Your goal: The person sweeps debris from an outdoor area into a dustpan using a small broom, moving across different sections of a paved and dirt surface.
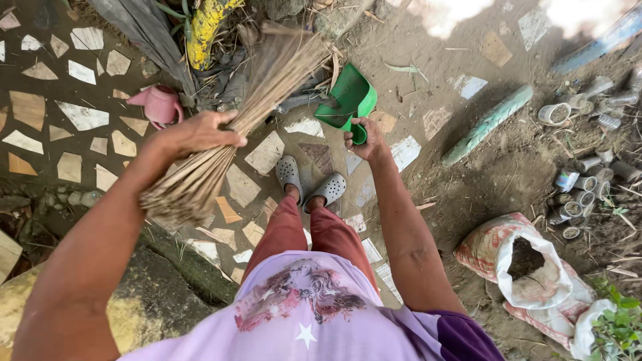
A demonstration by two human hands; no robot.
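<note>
Two hands are busy over a mosaic floor [80, 117] of irregular pale tile shards set in dark mortar. The left hand [194, 134] is wrapped tight around a stiff broom [221, 144] of thin dry straw ribs, its cut end fanning near the forearm. The right hand [364, 139] is closed on the handle of a smooth green plastic dustpan [348, 100], held above grey perforated clogs [309, 180]. A small pink plastic watering can [159, 103] sits behind.

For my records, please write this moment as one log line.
left hand: grips broom | right hand: holds dustpan | stands on tile path | open sack at right
</note>
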